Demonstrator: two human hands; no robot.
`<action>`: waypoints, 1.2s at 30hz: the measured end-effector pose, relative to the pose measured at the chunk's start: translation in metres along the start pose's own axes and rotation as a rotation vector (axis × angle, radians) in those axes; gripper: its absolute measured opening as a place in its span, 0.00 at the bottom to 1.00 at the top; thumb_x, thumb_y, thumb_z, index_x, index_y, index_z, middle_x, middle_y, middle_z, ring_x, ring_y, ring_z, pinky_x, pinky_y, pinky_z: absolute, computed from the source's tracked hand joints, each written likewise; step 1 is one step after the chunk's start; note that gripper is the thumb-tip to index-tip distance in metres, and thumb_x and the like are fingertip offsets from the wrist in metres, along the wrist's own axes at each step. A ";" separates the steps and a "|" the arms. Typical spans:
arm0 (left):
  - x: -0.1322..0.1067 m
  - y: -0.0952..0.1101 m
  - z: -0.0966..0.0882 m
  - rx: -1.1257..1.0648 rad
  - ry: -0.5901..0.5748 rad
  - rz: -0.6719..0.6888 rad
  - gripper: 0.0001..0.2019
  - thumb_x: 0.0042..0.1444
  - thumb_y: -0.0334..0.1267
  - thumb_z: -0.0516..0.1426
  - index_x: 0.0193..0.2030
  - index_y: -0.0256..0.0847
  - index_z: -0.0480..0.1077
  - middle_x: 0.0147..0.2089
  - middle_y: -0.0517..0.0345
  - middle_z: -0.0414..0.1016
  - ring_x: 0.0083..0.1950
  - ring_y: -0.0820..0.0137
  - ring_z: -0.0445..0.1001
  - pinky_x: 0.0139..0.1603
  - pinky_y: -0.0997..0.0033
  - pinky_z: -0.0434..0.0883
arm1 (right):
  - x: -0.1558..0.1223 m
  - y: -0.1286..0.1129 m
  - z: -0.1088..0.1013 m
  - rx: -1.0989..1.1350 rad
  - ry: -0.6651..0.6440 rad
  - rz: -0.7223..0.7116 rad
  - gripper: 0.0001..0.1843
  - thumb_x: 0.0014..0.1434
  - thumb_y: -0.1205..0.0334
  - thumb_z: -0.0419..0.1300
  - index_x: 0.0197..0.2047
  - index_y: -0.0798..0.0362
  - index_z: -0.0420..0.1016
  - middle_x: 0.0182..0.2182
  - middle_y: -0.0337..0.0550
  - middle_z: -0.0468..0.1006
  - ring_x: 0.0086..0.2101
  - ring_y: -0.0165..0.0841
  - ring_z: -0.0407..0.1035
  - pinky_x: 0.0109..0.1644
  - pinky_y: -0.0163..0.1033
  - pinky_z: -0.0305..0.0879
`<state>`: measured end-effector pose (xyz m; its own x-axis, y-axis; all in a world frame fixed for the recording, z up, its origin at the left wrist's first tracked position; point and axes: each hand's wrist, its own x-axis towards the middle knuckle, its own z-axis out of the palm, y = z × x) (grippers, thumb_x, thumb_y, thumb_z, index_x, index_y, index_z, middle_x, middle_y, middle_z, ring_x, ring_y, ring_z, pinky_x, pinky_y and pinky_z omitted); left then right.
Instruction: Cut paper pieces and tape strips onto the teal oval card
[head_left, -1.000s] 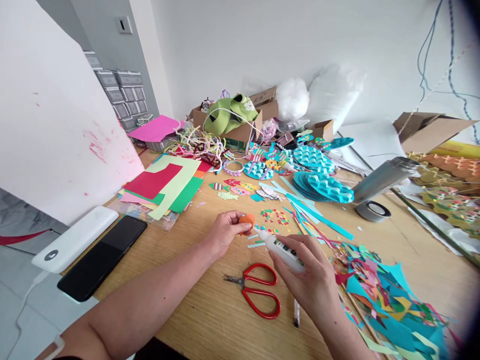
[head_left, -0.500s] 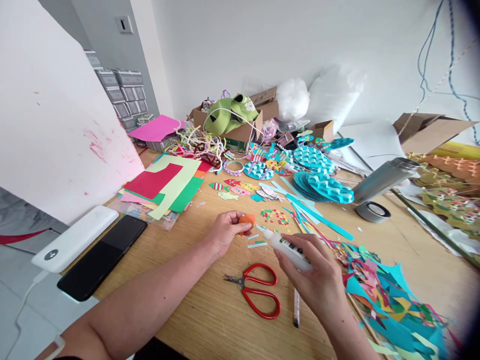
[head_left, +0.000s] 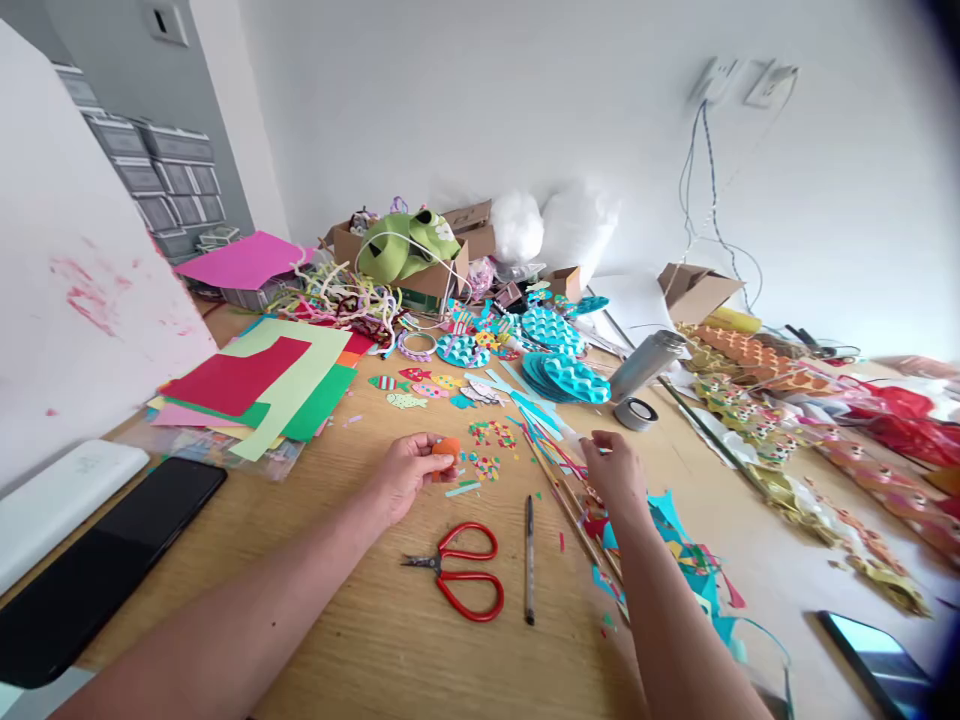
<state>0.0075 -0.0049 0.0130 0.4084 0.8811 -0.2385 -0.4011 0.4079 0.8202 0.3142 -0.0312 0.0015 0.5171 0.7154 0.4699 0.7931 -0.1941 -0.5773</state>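
A pale wooden tabletop (head_left: 360,620) against a white wall is strewn with paper scraps. Near its middle the left hand (head_left: 405,478) pinches a small orange piece (head_left: 447,452) (rounded, matte, paper-like) between thumb and fingers. The right hand (head_left: 616,472) curls over thin coloured strips (head_left: 536,425); whether it grips anything cannot be made out. Red-handled scissors (head_left: 444,570) lie nearby.

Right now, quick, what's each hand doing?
Left hand: closed, pinching an orange paper piece.
Right hand: closed on what looks like a white glue bottle.
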 end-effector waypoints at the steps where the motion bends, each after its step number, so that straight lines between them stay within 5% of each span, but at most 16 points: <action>1: 0.000 0.000 0.000 -0.002 -0.009 0.006 0.15 0.34 0.31 0.68 0.32 0.33 0.72 0.28 0.56 0.76 0.27 0.72 0.74 0.34 0.69 0.71 | 0.003 0.004 0.005 -0.014 0.022 0.002 0.20 0.50 0.50 0.53 0.34 0.59 0.75 0.26 0.48 0.74 0.27 0.37 0.66 0.32 0.43 0.61; 5: 0.000 0.000 0.000 -0.021 -0.017 0.005 0.15 0.34 0.30 0.67 0.32 0.32 0.72 0.28 0.55 0.76 0.26 0.72 0.74 0.34 0.68 0.72 | 0.005 -0.002 0.008 -0.044 0.070 -0.046 0.12 0.50 0.54 0.54 0.28 0.53 0.73 0.25 0.48 0.72 0.31 0.41 0.66 0.38 0.48 0.60; 9: 0.001 -0.001 0.001 -0.043 0.016 -0.015 0.16 0.34 0.27 0.67 0.33 0.33 0.72 0.29 0.53 0.77 0.29 0.69 0.76 0.35 0.66 0.73 | -0.014 -0.047 -0.004 -0.033 0.126 -0.137 0.13 0.52 0.53 0.57 0.37 0.52 0.75 0.36 0.54 0.75 0.42 0.47 0.64 0.45 0.55 0.58; 14: 0.000 0.000 0.004 -0.051 0.041 0.001 0.16 0.33 0.27 0.67 0.33 0.33 0.71 0.29 0.54 0.78 0.28 0.69 0.76 0.36 0.65 0.73 | -0.059 -0.121 -0.004 0.474 -0.528 -0.050 0.18 0.52 0.49 0.60 0.38 0.54 0.75 0.32 0.48 0.79 0.32 0.37 0.72 0.37 0.43 0.67; 16: -0.002 0.000 0.004 -0.040 0.040 0.015 0.17 0.33 0.28 0.67 0.33 0.33 0.71 0.29 0.54 0.78 0.29 0.69 0.76 0.36 0.65 0.73 | -0.076 -0.135 0.002 0.563 -0.621 -0.004 0.17 0.51 0.49 0.62 0.36 0.54 0.76 0.32 0.47 0.79 0.31 0.36 0.72 0.37 0.41 0.68; 22: -0.003 0.000 0.006 0.024 0.039 0.059 0.16 0.32 0.29 0.66 0.32 0.32 0.71 0.30 0.54 0.78 0.29 0.71 0.75 0.34 0.70 0.70 | -0.095 -0.133 0.016 0.746 -0.727 0.122 0.18 0.49 0.49 0.65 0.37 0.54 0.75 0.34 0.49 0.81 0.35 0.39 0.75 0.41 0.43 0.69; 36: -0.005 -0.004 0.010 0.074 -0.003 0.060 0.16 0.33 0.29 0.66 0.33 0.32 0.72 0.29 0.55 0.77 0.29 0.72 0.74 0.34 0.69 0.71 | -0.099 -0.132 0.019 0.843 -0.661 0.196 0.16 0.47 0.49 0.66 0.30 0.54 0.74 0.29 0.48 0.81 0.32 0.40 0.75 0.39 0.44 0.70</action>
<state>0.0151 -0.0137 0.0160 0.3882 0.9025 -0.1865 -0.3629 0.3357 0.8692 0.1523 -0.0640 0.0183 0.1352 0.9907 0.0130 0.1094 -0.0019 -0.9940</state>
